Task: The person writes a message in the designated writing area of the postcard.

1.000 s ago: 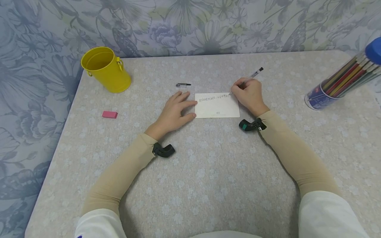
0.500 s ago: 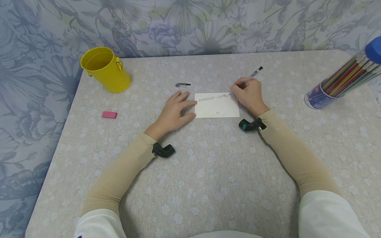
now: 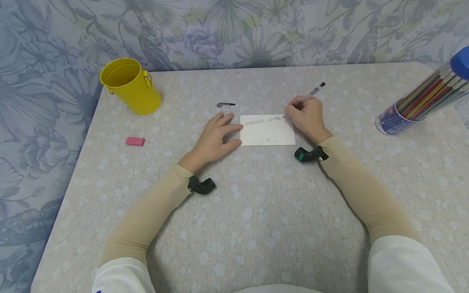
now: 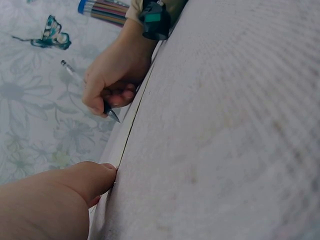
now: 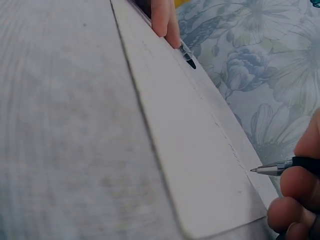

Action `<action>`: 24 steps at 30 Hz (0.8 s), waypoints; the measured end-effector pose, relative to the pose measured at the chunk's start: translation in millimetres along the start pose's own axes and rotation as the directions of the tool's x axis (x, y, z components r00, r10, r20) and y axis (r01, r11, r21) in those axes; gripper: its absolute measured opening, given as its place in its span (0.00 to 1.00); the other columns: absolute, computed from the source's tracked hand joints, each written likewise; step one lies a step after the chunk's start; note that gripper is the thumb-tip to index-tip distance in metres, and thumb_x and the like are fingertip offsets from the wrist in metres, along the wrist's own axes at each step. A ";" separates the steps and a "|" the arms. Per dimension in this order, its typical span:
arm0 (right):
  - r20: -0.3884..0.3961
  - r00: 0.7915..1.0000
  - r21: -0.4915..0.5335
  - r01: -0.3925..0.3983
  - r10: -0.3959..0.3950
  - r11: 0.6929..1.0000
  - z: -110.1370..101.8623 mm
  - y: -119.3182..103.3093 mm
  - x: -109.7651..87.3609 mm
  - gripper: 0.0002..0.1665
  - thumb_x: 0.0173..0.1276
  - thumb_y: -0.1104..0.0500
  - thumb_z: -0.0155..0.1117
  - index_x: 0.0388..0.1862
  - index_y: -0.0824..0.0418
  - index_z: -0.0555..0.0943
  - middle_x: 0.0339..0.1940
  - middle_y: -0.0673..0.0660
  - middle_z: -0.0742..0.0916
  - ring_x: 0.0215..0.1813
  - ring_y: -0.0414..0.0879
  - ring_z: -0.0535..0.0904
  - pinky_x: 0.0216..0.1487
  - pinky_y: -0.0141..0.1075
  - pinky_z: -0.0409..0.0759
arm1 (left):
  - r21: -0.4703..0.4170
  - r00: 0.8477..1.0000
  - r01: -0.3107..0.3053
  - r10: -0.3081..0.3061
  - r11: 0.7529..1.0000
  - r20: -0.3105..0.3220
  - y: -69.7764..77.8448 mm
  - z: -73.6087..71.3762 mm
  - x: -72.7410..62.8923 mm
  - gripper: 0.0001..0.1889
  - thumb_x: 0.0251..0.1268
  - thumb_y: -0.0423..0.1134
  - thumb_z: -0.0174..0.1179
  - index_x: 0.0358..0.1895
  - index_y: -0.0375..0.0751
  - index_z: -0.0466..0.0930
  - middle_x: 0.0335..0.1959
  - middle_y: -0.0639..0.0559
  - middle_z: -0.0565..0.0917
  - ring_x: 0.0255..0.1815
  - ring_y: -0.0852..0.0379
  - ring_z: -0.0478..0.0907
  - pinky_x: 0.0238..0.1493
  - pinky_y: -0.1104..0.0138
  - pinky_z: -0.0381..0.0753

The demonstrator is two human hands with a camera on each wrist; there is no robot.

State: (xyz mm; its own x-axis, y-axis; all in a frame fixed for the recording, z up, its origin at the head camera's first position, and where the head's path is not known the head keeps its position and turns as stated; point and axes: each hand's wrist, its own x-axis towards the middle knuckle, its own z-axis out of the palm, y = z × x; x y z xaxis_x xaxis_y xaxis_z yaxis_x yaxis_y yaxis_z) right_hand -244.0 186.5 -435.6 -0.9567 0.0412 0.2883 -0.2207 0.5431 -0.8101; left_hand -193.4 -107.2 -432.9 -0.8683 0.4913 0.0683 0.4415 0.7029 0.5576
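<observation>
A white card (image 3: 267, 131) lies flat on the table, with a line of handwriting along its top and a short mark near the bottom. My right hand (image 3: 307, 116) pinches a pen (image 3: 314, 90) between thumb and fingers, its tip at the right end of that line. In the right wrist view the metal tip of the pen (image 5: 272, 168) shows just over the card (image 5: 185, 135). My left hand (image 3: 214, 139) lies with fingers spread, thumb and forefinger touching the card's left edge. Just beyond it lies a black and clear pen cap (image 3: 225, 104).
At the back left stands a yellow bucket (image 3: 137, 87), with a pink eraser (image 3: 135, 141) in front of it. On the right is a blue pencil tub (image 3: 395, 119) full of coloured pencils. A patterned wall (image 3: 234, 32) borders the table's back edge.
The pen has stayed at the end of the written line, with barely visible movement. The left hand and the card have not moved.
</observation>
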 end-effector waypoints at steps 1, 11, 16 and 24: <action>0.002 1.000 0.008 -0.002 0.002 1.000 -0.2 0.0 -0.1 0.12 0.59 0.64 0.59 0.24 0.69 0.87 0.12 0.46 0.79 0.15 0.32 0.66 0.17 0.26 0.61 | -0.001 1.000 0.000 0.000 1.000 -0.001 0.0 0.0 -0.1 0.24 0.68 0.45 0.64 0.65 0.42 0.81 0.79 0.36 0.65 0.83 0.33 0.51 0.83 0.39 0.48; 0.042 0.999 -0.011 -0.018 0.018 1.000 -0.3 -0.5 -0.5 0.12 0.59 0.64 0.59 0.25 0.67 0.87 0.11 0.46 0.79 0.15 0.34 0.67 0.18 0.27 0.61 | -0.007 1.000 0.003 -0.003 1.000 0.002 1.2 -1.1 -0.6 0.24 0.69 0.45 0.64 0.66 0.42 0.80 0.79 0.36 0.64 0.83 0.33 0.51 0.82 0.39 0.48; 0.033 0.999 -0.010 -0.016 0.016 1.000 0.2 -0.5 -0.1 0.12 0.59 0.64 0.59 0.25 0.67 0.87 0.12 0.46 0.79 0.16 0.34 0.67 0.19 0.27 0.61 | -0.007 1.000 0.001 -0.001 1.000 0.002 1.7 -1.8 -0.5 0.24 0.69 0.45 0.64 0.66 0.42 0.80 0.79 0.36 0.64 0.83 0.33 0.51 0.83 0.39 0.48; 0.010 0.999 -0.026 -0.039 0.039 0.999 0.7 -1.5 -0.2 0.12 0.59 0.63 0.59 0.24 0.68 0.87 0.11 0.46 0.78 0.15 0.33 0.67 0.18 0.26 0.61 | -0.005 1.000 0.001 -0.001 1.000 -0.001 0.9 -1.3 -0.2 0.24 0.69 0.45 0.64 0.65 0.42 0.81 0.79 0.36 0.65 0.83 0.33 0.51 0.83 0.39 0.48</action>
State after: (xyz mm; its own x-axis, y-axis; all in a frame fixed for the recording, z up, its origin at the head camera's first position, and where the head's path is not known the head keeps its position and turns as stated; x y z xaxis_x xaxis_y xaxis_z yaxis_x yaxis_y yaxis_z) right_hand -243.6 185.1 -434.8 -0.9663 0.0542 0.2516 -0.1785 0.5628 -0.8071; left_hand -193.1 -107.3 -431.3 -0.8691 0.4899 0.0684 0.4393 0.7008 0.5621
